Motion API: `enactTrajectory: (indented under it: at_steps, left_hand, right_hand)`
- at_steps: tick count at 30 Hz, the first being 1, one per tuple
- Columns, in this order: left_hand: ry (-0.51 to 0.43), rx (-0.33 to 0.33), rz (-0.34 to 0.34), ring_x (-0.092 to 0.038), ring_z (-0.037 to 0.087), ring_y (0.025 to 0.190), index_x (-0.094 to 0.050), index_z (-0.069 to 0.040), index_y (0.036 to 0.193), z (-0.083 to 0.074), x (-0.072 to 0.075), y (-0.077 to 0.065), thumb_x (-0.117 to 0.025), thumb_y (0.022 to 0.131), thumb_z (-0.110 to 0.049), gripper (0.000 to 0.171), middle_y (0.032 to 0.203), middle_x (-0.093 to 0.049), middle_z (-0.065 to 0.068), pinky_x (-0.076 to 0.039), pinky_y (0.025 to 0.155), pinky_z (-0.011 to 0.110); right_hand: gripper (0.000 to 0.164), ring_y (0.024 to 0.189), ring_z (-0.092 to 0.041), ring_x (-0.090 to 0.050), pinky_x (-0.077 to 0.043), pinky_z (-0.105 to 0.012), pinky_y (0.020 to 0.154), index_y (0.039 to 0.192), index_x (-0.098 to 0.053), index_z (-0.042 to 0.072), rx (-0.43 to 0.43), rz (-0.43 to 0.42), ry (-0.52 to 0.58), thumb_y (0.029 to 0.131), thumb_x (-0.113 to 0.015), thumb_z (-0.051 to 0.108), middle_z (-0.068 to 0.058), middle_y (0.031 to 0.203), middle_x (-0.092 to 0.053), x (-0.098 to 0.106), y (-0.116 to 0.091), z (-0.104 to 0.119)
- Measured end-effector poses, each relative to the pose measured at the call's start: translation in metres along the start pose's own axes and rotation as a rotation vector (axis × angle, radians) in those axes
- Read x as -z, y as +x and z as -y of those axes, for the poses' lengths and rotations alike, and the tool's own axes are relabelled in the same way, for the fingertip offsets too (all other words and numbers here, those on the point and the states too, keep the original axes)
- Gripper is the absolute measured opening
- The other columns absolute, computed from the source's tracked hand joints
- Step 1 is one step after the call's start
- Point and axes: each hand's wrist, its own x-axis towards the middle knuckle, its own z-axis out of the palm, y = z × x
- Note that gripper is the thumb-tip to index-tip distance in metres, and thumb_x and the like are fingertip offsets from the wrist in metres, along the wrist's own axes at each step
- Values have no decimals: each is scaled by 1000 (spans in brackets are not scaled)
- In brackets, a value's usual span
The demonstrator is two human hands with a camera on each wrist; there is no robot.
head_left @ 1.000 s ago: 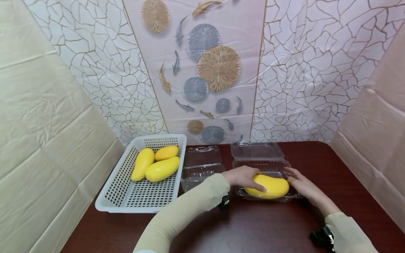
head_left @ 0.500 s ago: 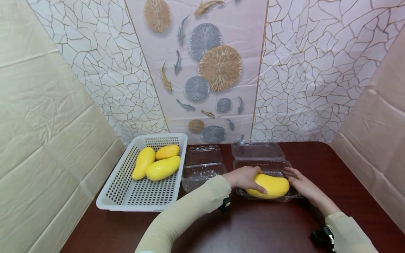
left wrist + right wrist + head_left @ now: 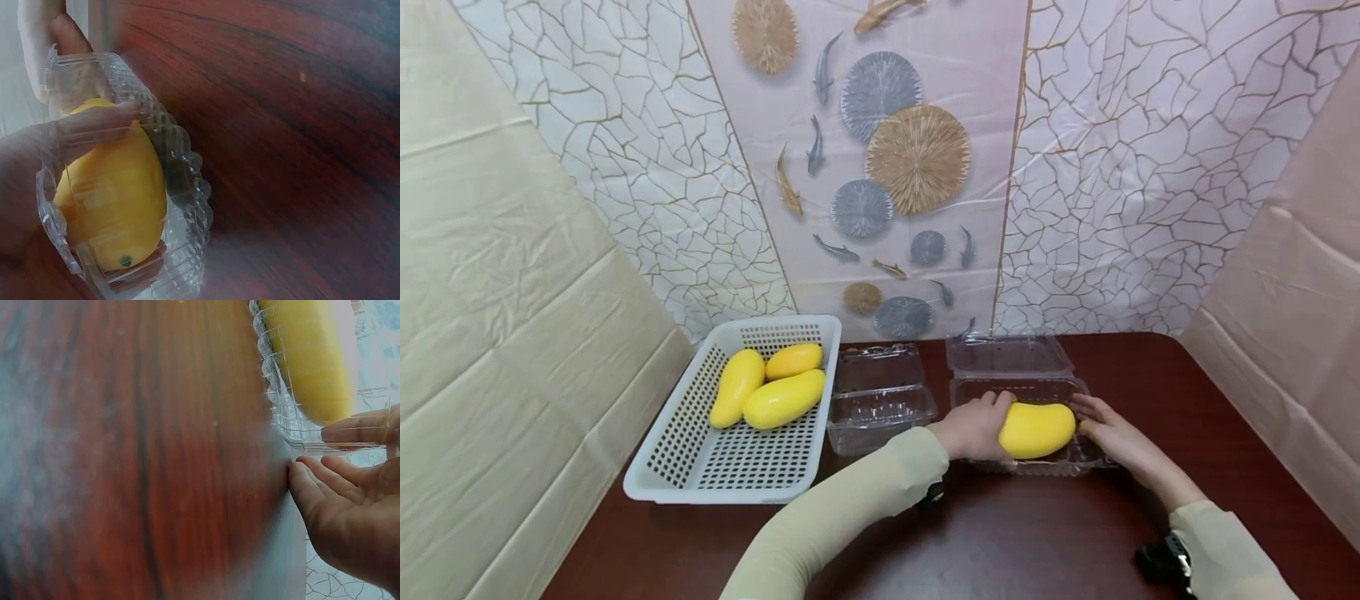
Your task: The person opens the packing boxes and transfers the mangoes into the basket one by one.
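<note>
My left hand [image 3: 973,429] grips the left end of a yellow mango [image 3: 1037,431], which is in the right-hand clear plastic clamshell box [image 3: 1063,469]. In the left wrist view, the thumb crosses the mango [image 3: 119,194] and fingertips show at its lower end, beside a dark stem spot. My right hand [image 3: 1112,433] is at the box's right end. The right wrist view shows its fingers stretched out, right at the box's ribbed wall [image 3: 319,447]. The box's lid [image 3: 1011,357] lies folded back behind it.
A white perforated basket [image 3: 647,471] holds three mangoes [image 3: 784,400] on the left. Between basket and right-hand box stands another open clamshell box [image 3: 880,417] with its lid back. All stand on a dark red wooden table [image 3: 1000,542], with a patterned cloth behind.
The left hand has shifted its hold toward the mango's left end. The mango has turned and moved slightly back and left in the box. The right hand has hardly moved.
</note>
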Motion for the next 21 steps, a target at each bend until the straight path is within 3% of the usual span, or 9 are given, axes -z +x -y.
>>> enactTrajectory:
  at_steps: [21]
  left_hand:
    - [29,-47,-28,-58,9,97,-37,-17,150,7,-1,2,-85,78,-50,93,122,-54,1,-49,76,21]
  right_hand:
    - [65,137,-56,-28,-38,-62,102,155,-6,-13,-8,-8,-3,105,-38,12,-43,152,-18,-1,0,1]
